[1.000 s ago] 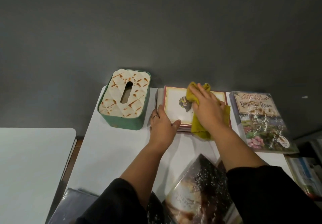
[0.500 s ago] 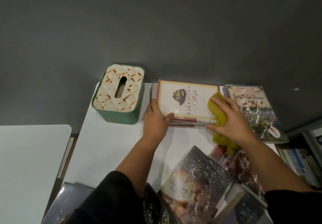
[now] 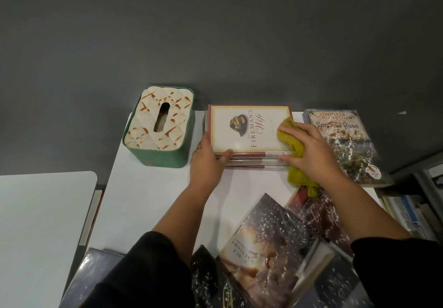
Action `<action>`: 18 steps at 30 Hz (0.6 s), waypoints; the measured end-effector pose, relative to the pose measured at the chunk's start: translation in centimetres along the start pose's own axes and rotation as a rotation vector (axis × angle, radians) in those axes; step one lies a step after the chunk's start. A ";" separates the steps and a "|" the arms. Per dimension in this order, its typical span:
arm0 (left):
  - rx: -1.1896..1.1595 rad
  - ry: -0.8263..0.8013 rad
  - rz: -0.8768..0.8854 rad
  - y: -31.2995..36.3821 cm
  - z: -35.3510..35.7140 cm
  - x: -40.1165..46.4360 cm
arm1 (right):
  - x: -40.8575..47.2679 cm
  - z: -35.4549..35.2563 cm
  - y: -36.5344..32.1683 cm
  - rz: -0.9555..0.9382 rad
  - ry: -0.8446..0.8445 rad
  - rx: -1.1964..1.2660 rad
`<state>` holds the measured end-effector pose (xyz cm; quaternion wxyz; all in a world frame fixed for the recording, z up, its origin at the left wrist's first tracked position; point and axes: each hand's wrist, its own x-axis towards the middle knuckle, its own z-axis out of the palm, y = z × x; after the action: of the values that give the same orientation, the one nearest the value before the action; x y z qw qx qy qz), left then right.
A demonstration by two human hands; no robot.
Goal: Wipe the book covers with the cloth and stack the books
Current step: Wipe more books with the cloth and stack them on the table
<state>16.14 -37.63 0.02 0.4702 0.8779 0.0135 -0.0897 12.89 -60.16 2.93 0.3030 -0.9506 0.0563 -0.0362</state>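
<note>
A cream book with a red border (image 3: 242,130) tops a small stack at the back of the white table (image 3: 148,195). My left hand (image 3: 207,161) holds the stack's near left corner, thumb on the front edge. My right hand (image 3: 311,150) holds a yellow-green cloth (image 3: 291,139) and presses it on the right end of that cover. A flowery book (image 3: 345,139) lies to the right of the stack. Several glossy dark books (image 3: 271,247) lie overlapping at the table's near edge.
A green tissue box with a cream patterned top (image 3: 159,125) stands left of the stack. A second white table (image 3: 40,223) sits at the left across a narrow gap. A dark grey wall rises behind. More books fill a shelf (image 3: 412,209) at the right.
My right hand swept the cloth from the middle of the cover to its right end. The left hand kept its hold on the stack's corner.
</note>
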 end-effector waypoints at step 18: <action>0.013 0.203 -0.057 -2.0 -0.6 -2.3 | -1.9 1.5 1.0 0.255 0.105 0.222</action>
<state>13.74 -35.86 -0.85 0.4578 0.8848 0.0854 -0.0138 11.03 -59.88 1.05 0.4050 -0.8932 0.1880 -0.0531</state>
